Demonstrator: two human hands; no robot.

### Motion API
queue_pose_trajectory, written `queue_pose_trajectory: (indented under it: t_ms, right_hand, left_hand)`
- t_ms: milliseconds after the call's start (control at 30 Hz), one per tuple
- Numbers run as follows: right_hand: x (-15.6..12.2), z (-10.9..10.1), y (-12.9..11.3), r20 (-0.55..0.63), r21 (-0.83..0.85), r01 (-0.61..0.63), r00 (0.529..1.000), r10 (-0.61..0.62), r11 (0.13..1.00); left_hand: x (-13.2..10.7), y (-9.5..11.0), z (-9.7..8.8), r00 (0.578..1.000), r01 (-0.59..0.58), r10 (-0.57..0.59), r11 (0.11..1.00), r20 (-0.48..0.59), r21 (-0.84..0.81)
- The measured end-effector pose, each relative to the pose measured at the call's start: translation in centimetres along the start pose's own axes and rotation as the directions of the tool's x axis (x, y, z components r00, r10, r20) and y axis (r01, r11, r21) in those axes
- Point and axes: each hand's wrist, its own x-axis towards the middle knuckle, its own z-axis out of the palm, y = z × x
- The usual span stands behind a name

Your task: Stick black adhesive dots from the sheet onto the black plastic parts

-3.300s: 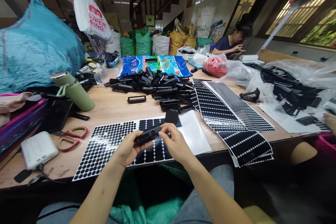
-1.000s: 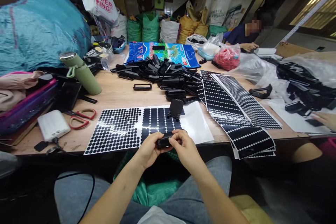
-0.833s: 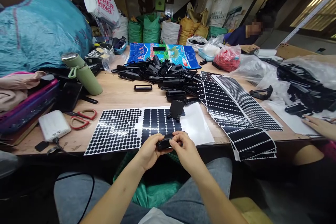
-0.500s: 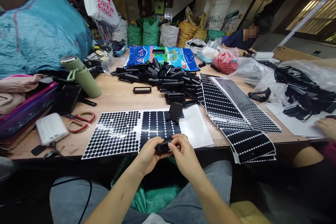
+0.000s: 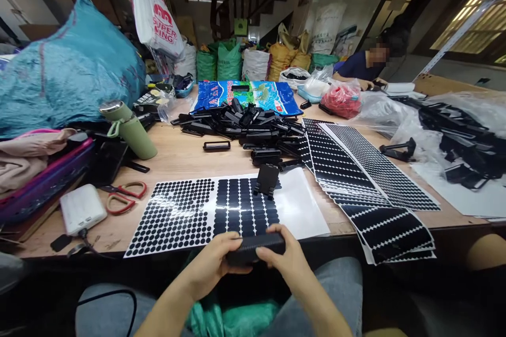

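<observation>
Wooden tabletop (image 5: 174,152), pale and lit from above, with filled sacks (image 5: 229,60) in green, white and yellow along the back. Held part: black oblong plastic piece with a textured face (image 5: 251,249), at the near table edge, just this side of a white sticker sheet with black dots and rounded strips (image 5: 174,216). Left hand (image 5: 209,263) clamped on its left end, thumb above, fingers beneath; right hand (image 5: 286,260) clamped on its right end. Compared with 0.5 s ago: more of its length shows between the hands; another person's hand at the right edge has left view. Black square bracket (image 5: 266,179) unmoved on the sheet. Writing: white plastic bag (image 5: 156,16) reads "SUPER" and "MING" in red below a red logo; print on the blue-and-green glossy package (image 5: 269,92) too small to read.
</observation>
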Motion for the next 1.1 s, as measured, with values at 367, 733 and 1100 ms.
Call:
queue_pose_trajectory:
  t_ms: [367, 733, 1100]
  right_hand:
    - [-1.6, 2.2, 2.5, 0.068, -0.225, 0.048, 0.997, -0.034, 0.973]
    - [14.5, 14.2, -3.3, 0.205, -0.723, 0.295, 0.955, -0.214, 0.625]
    - [14.6, 16.7, -4.3, 0.113, -0.795, 0.169, 0.985, -0.131, 0.583]
  left_hand:
    - [19.1, 16.4, -9.5, 0.667, -0.021, 0.719, 0.283, -0.198, 0.959]
    - [18.6, 13.4, -14.4, 0.694, 0.059, 0.690, 0.230, -0.205, 0.972]
    - [17.0, 14.0, -12.6, 0.557, 0.008, 0.697, 0.539, -0.452, 0.842]
